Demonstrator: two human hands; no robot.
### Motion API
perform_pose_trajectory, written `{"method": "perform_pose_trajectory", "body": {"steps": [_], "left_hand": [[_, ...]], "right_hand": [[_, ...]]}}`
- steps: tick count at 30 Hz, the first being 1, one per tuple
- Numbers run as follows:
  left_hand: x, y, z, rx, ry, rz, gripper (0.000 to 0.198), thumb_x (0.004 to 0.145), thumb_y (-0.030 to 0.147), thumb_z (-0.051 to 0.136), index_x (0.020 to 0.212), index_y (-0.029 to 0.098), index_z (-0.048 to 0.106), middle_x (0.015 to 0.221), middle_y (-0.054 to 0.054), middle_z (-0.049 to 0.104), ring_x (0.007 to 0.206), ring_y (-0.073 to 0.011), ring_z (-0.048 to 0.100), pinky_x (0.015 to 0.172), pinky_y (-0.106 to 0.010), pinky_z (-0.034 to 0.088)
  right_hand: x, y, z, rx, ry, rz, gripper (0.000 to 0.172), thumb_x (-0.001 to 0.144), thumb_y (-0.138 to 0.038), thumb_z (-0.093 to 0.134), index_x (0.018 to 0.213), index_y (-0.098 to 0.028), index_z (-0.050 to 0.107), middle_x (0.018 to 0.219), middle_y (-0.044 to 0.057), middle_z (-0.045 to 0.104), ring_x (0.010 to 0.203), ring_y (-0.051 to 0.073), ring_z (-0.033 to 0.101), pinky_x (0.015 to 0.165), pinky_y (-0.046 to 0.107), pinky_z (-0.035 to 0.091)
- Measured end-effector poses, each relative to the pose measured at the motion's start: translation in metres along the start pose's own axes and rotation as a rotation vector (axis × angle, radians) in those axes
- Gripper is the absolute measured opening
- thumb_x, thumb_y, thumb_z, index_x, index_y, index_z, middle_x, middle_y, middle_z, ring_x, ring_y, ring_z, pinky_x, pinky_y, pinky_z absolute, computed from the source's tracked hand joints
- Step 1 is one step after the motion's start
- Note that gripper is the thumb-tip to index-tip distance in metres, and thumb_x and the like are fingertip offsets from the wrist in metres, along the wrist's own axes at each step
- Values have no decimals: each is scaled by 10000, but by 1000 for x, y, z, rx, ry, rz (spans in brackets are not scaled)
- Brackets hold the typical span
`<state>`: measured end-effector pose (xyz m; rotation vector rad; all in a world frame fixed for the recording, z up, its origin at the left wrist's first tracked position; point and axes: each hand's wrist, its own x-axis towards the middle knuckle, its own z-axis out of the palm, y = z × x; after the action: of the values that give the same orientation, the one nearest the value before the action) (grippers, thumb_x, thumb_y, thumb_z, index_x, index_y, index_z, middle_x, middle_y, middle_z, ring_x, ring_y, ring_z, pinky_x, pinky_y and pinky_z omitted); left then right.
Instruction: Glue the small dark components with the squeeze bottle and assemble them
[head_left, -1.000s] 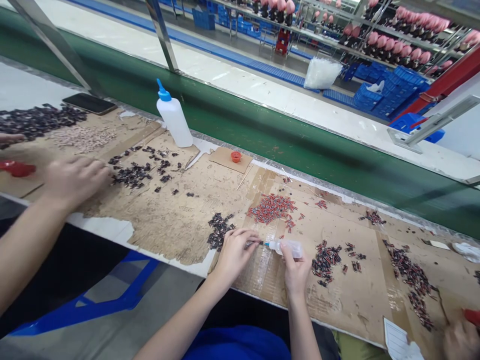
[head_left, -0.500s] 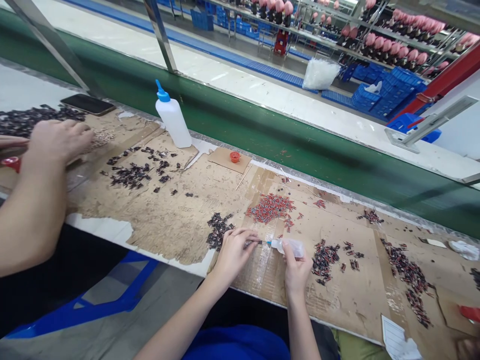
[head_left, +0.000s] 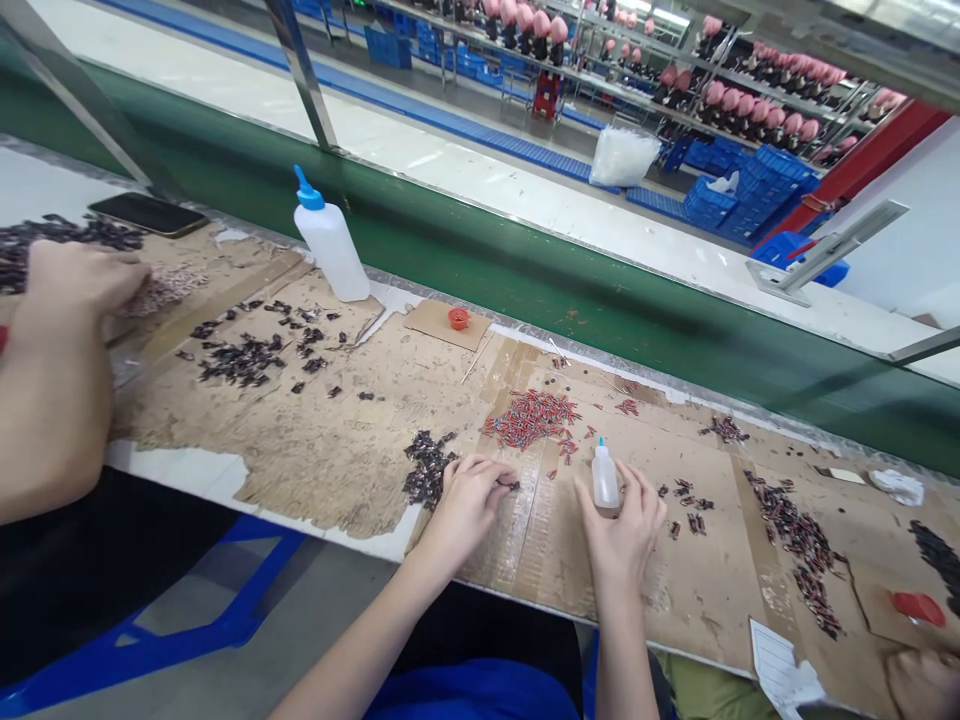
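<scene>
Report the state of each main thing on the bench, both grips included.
Small bottle: upright, blue tip up
Large bottle: upright, blue nozzle fitted
Phone: flat, screen dark
Middle red cup: open side up
Red parts: loosely heaped
Left grip: closed on small dark part
Right grip: open around small bottle

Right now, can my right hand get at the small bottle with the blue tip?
Probably yes: your right hand curves open around the small bottle, which stands upright, and nothing visible blocks the way between them.
</scene>
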<state>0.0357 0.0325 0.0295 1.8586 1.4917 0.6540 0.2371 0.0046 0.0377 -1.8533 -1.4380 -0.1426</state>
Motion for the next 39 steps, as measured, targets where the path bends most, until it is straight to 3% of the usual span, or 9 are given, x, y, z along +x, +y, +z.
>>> {"method": "perform_pose_trajectory", "body": {"steps": [3,5,13,18,24,28,31,34,39], "left_hand": [[0,0,1,21,3,30,225,824,73,585,946,228,694,965,-50,739,1025,-257,584,932,-436,363],[-1,1,2,35,10,51,212,844,103,585,965,236,698,985,-54,728,1034,-258,572,935,-434,359],[0,-1,8,10,58,31,167,818,103,610,847,231,714,1000,-64,687,1046,-262,543,899,-421,399],[0,0,7,-266,53,54,133,827,132,596,857,204,704,910,-59,724,958,-229,629,889,-389,483],[-7,17,3,-543,115,30,164,847,251,603,932,205,735,965,-56,757,935,-211,688,883,-346,538],[-10,25,3,-533,154,51,151,838,255,621,900,210,751,923,-60,762,911,-214,690,883,-358,540],[-10,24,7,-508,178,63,152,838,244,621,905,201,751,917,-65,760,900,-208,691,865,-346,546],[-7,15,11,-467,234,45,172,853,237,594,923,195,745,947,-67,759,922,-208,688,883,-354,540],[-6,-3,6,-439,332,-37,190,847,262,586,929,187,740,923,-66,754,887,-203,692,849,-340,546]], "right_hand": [[8,-6,2,-20,-214,-337,167,886,-251,574,975,-258,715,1094,107,638,1015,278,477,888,440,402],[14,-9,8,-8,-386,-480,253,908,-145,515,914,-289,723,992,62,677,957,252,480,851,407,403],[23,-7,26,-122,-523,-598,283,966,-187,423,874,-217,690,826,79,646,830,224,506,771,363,431],[16,-16,15,269,-422,-337,314,969,-278,406,934,-208,710,874,89,661,860,213,587,779,348,486],[-4,-35,6,744,-406,313,300,784,-471,652,783,-181,729,751,60,728,644,184,643,585,303,530],[-10,-45,4,804,-340,432,301,735,-458,704,801,-165,732,773,73,741,691,196,676,665,330,565],[-11,-45,3,705,-309,325,245,803,-403,656,838,-171,725,845,82,741,770,201,686,736,337,563],[-13,-40,0,548,-325,72,195,869,-335,597,853,-188,723,852,75,729,773,189,672,733,323,552],[-27,-32,-8,519,-672,-313,180,918,-286,560,929,-219,726,850,57,713,811,183,669,749,304,548]]}}
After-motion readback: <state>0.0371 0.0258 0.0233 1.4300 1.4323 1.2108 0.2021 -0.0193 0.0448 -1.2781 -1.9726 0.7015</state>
